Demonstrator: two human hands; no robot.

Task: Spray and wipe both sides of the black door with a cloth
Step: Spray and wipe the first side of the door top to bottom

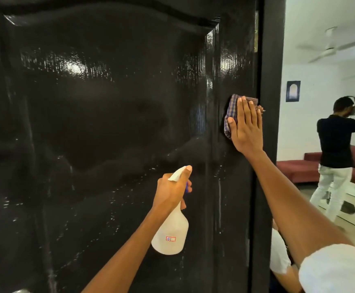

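the glossy black door (109,123) fills most of the view, its raised panel moulding curved, its right edge open to a bright room. the right hand (247,127), fingers flat and spread, presses a checked cloth (230,111) near that edge. the left hand (172,189) grips a white plastic spray bottle (171,233), lower down.

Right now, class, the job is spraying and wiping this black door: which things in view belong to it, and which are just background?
Part of the job:
door
cloth, pressed flat by the right hand
spray bottle, in the left hand grip

Just background:
red sofa
ceiling fan
wall picture
person in the room
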